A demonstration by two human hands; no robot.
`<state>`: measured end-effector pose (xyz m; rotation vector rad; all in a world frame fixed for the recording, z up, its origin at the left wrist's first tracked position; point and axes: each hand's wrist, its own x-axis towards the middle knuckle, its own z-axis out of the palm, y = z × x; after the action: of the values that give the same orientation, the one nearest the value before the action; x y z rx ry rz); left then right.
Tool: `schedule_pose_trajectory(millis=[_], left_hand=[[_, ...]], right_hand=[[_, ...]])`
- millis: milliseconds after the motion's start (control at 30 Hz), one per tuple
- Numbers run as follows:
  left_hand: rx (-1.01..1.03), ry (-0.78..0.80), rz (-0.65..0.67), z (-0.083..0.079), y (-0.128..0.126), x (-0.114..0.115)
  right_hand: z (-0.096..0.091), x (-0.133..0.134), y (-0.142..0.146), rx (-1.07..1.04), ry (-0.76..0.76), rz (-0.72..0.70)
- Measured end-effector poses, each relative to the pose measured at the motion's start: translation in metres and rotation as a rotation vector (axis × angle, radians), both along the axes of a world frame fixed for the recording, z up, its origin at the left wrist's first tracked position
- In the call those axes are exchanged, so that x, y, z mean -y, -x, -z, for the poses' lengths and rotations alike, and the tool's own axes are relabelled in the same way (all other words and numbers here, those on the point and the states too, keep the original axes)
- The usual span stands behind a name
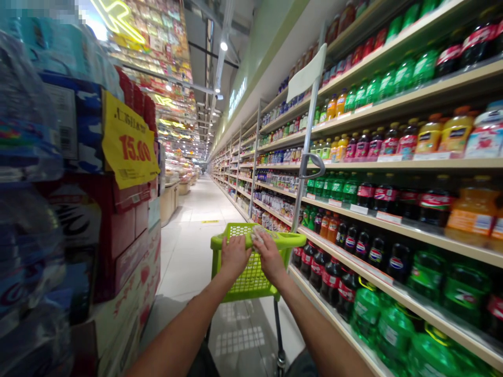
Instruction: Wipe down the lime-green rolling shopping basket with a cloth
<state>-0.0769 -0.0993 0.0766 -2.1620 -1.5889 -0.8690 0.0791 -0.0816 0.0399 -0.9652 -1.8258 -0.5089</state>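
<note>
A lime-green plastic shopping cart (251,276) stands directly in front of me. My left hand (236,255) rests with its fingers curled over the left part of the cart handle (288,240). Beside it, my right hand (270,257) is closed around a crumpled white tissue (258,233), which lies against the middle of the handle. Its fingertips are partly hidden by the tissue. Through the mesh, the inside of the cart shows only in part. One caster wheel (280,361) is visible near my legs.
Along the right run tall shelves (408,165) of bottled drinks. Stacked cartons (129,225) and wrapped water bottles (31,272) crowd the left, with a yellow price sign (130,141) sticking out. Ahead, the tiled aisle (200,201) stretches past display counters (168,201).
</note>
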Motion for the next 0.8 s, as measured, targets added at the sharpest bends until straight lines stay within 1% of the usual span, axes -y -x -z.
schedule_pose_trajectory(millis=[33, 67, 167, 200, 233, 267, 300, 400, 433, 467, 500, 533, 633, 700, 733, 800], left_hand=[[-0.012, 0.011, 0.022, -0.001, 0.004, -0.001], [-0.015, 0.017, 0.032, -0.002, 0.010, -0.002], [0.017, 0.017, 0.001, -0.004, 0.029, -0.005], [0.030, 0.022, -0.017, -0.005, 0.032, -0.005], [0.035, 0.030, -0.024, -0.005, 0.034, -0.005], [0.033, 0.037, -0.020, -0.006, 0.032, -0.005], [0.029, 0.039, -0.017, -0.007, 0.029, -0.004], [0.011, 0.018, -0.022, -0.008, 0.016, 0.001], [-0.004, 0.012, -0.013, -0.008, 0.013, 0.003], [-0.020, 0.012, 0.008, -0.008, 0.012, 0.004], [-0.029, 0.016, 0.036, -0.008, 0.012, 0.005], [-0.026, 0.021, 0.064, -0.007, 0.013, 0.005], [0.042, 0.032, 0.100, -0.004, 0.019, 0.004], [0.079, 0.029, 0.091, -0.002, 0.018, 0.003], [0.083, 0.025, 0.088, -0.002, 0.017, 0.003], [0.077, 0.018, 0.080, -0.002, 0.010, 0.004]], right_hand=[[0.000, -0.001, -0.001, 0.017, -0.008, -0.015], [0.000, -0.002, -0.009, 0.004, -0.011, 0.000], [-0.002, -0.007, -0.052, -0.151, 0.015, 0.172], [-0.003, -0.007, -0.063, -0.195, 0.037, 0.225], [-0.004, -0.007, -0.068, -0.218, 0.057, 0.253], [-0.005, -0.007, -0.065, -0.218, 0.072, 0.254], [-0.006, -0.006, -0.056, -0.194, 0.078, 0.226], [-0.007, -0.002, -0.008, -0.049, 0.048, 0.054], [-0.007, -0.002, 0.004, -0.002, 0.030, 0.000], [-0.007, -0.002, 0.010, 0.033, 0.016, -0.039], [-0.007, -0.002, 0.010, 0.047, 0.007, -0.055], [-0.008, -0.004, 0.003, 0.033, 0.006, -0.045], [-0.009, -0.009, -0.036, -0.119, 0.046, 0.091], [-0.009, -0.011, -0.053, -0.190, 0.087, 0.159], [-0.008, -0.011, -0.055, -0.190, 0.102, 0.158], [-0.005, -0.008, -0.044, -0.128, 0.112, 0.087]])
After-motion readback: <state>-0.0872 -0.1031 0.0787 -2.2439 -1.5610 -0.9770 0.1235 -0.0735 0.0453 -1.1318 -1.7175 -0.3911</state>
